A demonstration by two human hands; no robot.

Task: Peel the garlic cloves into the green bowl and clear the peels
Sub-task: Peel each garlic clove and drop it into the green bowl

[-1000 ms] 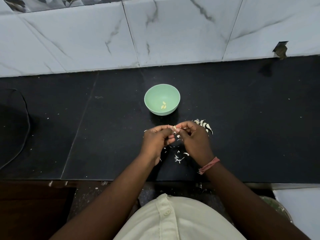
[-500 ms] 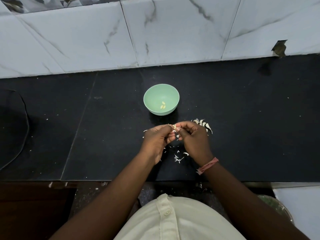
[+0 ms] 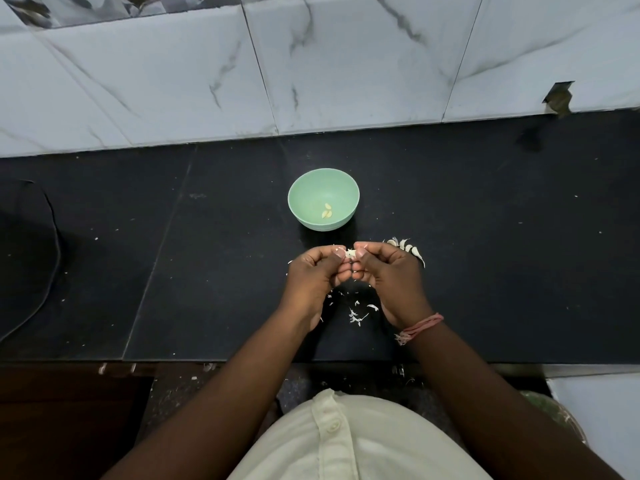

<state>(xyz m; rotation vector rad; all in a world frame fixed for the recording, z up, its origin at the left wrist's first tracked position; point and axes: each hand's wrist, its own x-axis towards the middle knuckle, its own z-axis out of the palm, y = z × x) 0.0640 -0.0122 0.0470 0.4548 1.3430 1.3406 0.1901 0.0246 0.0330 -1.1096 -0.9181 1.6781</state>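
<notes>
Head camera view, looking down at a person's two bare hands working over a black surface (image 3: 485, 237) that ran along a white marble-tiled wall (image 3: 346, 64). Both hands met just in front of the body, fingertips touching. The left hand (image 3: 313, 280) and the right hand (image 3: 391, 278) each pinched one end of a single small garlic clove (image 3: 350, 253), which sat between the two thumbs; each grip was closed tight on it, with the other fingers curled under. A pink thread band (image 3: 420, 326) circled the right wrist.

Just beyond the hands stood a green bowl (image 3: 304, 199), upright and apart from them. Three peeled cloves (image 3: 327, 212) lay together at its bottom, pale yellow.

To the right of the right hand, partly hidden behind its knuckles, a small pile of unpeeled cloves (image 3: 408, 249) rested on the surface. Thin white peels (image 3: 356, 315) were scattered on the surface beneath and between the wrists, with a few more flecks by the left hand.

A dark cable (image 3: 55, 244) curved across the far left of the surface. At the bottom edge, the person's cream buttoned shirt (image 3: 332, 441) filled the foreground.
</notes>
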